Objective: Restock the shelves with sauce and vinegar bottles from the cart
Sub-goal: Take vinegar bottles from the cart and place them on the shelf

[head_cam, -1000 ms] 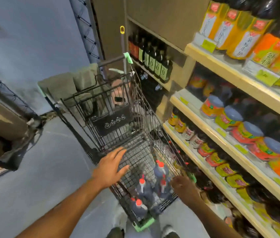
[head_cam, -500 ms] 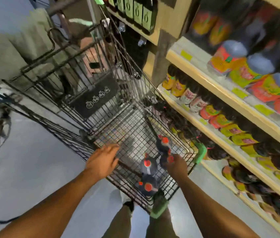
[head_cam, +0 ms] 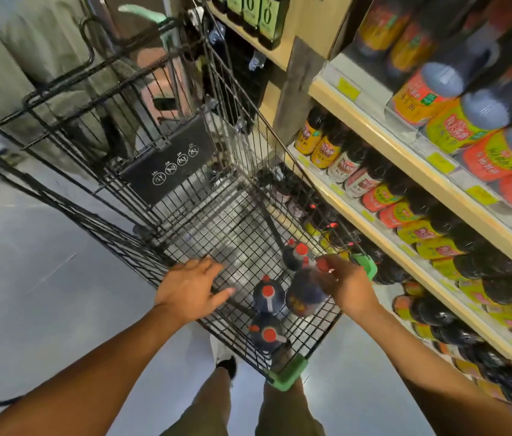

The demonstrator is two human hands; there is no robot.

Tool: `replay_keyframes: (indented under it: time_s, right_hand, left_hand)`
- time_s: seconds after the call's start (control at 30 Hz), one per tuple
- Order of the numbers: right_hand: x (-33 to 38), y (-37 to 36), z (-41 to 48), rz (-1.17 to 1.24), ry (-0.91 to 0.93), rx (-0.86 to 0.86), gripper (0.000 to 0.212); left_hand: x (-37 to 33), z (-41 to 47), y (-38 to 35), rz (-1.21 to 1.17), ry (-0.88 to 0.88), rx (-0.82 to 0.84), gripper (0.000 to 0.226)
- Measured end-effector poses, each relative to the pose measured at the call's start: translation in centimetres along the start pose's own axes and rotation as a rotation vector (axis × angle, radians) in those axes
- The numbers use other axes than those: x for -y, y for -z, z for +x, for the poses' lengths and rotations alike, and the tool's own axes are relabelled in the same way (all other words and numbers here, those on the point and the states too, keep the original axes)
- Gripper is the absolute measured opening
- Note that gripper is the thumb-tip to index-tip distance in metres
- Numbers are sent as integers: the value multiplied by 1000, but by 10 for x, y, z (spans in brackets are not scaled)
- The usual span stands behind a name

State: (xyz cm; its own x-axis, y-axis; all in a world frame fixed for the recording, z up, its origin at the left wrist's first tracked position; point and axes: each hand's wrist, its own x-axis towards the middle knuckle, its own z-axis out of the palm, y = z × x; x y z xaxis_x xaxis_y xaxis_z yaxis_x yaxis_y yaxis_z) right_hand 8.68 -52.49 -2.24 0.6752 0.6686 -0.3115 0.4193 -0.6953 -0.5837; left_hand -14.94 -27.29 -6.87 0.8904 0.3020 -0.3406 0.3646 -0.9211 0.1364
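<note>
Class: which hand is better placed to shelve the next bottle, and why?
Right. The right hand grips a red-capped bottle beside the shelves; the left hand rests open on the cart rim, on the far side.

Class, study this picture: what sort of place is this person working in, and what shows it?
Most likely a grocery shop aisle: wooden shelves lined with labelled sauce bottles, yellow price tags on the shelf edges, and a wire shopping cart holding red-capped bottles.

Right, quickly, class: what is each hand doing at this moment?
Left hand: open, resting on the cart.
Right hand: closed round a dark bottle inside it.
</note>
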Motion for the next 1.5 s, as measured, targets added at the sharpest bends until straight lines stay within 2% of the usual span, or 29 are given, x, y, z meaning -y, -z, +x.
replay_keyframes:
  time_s: [0.03,0.13,0.2,0.23,0.33,0.4,0.53,0.67,0.73,0.8,0.83,0.9,0.97,1.0,1.1,1.2,1.33,1.5]
  right_hand:
    - [11,14,2,27,38,15,13]
    - [45,42,19,-22,111,104,21]
    - [70,50,33,25,162,141,16]
    - [83,51,38,74,206,168,11]
    - [117,44,53,257,246,305,11]
    - [135,32,62,321,235,348,11]
    - [147,3,77,496,159,364,12]
    - [141,-19,85,614,53,354,18]
    - [128,-20,90,652,-62,354,26]
    - [99,-22,94,641,-229,283,24]
    - [79,-25,96,581,-321,219,18]
    - [42,-34,96,286,-479,122,9]
    - [17,-45,85,71,-610,91,16]
    - [6,-52,78,51,-663,110,22]
    - [-22,-74,64,115,-800,139,41]
    - [-37,-96,62,300,-808,149,81]
    - [-48,-118,69,417,-613,50,80]
    - [-80,-151,76,475,-544,-78,112]
  left_hand:
    - [-1,0,3,-7,3,13,81]
    - [-3,0,17,-65,-6,30,98]
    - [-4,-1,27,-189,12,61,98]
    - [-1,-1,29,-331,44,105,97]
    - [8,5,28,-1070,181,223,86]
    - [10,12,22,-1285,207,292,78]
    - [-7,18,37,-1581,292,246,97]
    - [-10,20,45,-1677,324,134,103]
    - [-10,23,47,-1716,373,85,107]
    - [-8,25,47,-1777,401,70,100]
    - [-7,25,49,-1803,407,61,88]
    - [-4,28,52,-1836,433,29,59]
    - [0,31,51,-1810,478,13,45]
    - [0,33,51,-1792,511,-5,45]
    - [2,41,46,-1775,587,-40,63]
    - [-1,49,49,-1766,592,-65,67]
    - [-3,62,46,-1789,595,-80,62]
    - [-6,82,41,-1769,656,-129,60]
